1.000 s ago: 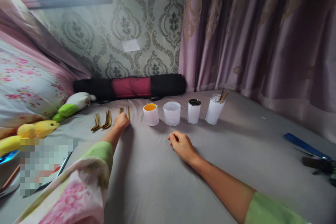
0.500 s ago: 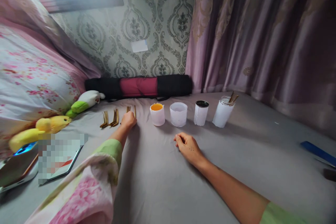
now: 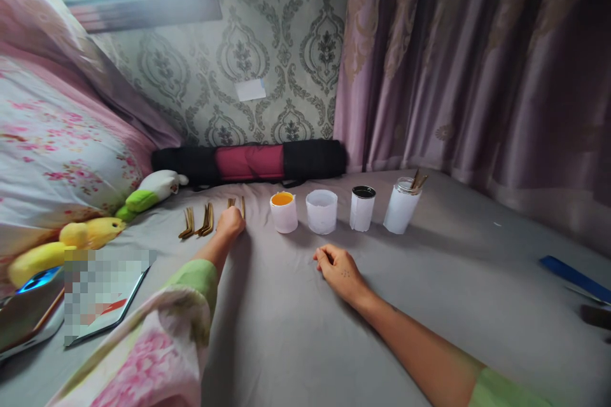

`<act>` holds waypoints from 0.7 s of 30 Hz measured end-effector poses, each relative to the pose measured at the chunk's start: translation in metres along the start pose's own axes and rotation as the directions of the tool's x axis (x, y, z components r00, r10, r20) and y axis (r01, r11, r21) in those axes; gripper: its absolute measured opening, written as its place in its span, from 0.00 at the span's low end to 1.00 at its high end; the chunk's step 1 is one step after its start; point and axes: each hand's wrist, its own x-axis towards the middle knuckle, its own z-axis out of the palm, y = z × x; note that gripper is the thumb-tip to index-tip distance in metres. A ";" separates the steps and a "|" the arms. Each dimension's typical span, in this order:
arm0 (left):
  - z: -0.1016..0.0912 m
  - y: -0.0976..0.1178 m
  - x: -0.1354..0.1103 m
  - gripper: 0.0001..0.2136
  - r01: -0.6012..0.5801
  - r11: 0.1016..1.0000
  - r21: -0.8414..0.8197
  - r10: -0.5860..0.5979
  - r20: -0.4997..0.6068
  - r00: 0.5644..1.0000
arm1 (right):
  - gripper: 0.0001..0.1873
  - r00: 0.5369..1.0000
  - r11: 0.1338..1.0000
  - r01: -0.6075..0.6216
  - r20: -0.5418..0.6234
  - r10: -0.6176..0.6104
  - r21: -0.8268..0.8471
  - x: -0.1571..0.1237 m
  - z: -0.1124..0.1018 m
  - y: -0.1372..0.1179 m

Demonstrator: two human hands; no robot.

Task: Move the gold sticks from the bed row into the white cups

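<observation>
Clock read from frame centre for my hands, then from each hand for things. My left hand sits at 8 o'clock, arm stretched over the grey sheet, fingers bent down; can't tell if they grip anything. Bent gold-coloured rods lie in two bunches at its 9, a third bunch at its 12, partly hidden by the hand, touching or just beside, can't tell. Single rod at its 1 to 2.

My right hand is at 5 o'clock, loosely curled over the sheet, can't tell if fully closed. Row of containers beyond it: orange-inside cup at its 10, frosted cup at its 11, dark-topped can at its 1, white-wrapped jar at its 2, gold-brown sticks poking out the top.
</observation>
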 end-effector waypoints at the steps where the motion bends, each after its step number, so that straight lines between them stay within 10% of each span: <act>1: 0.000 0.000 0.000 0.09 0.009 1.000 0.002 -0.009 -0.006 1.000 | 0.17 1.000 1.000 0.000 0.001 0.000 0.000 0.000 0.000 0.000; 21: -0.012 -0.004 0.006 0.09 0.071 0.991 -0.111 -0.078 -0.061 0.995 | 0.17 1.000 1.000 -0.014 0.001 0.014 -0.008 0.000 0.000 0.002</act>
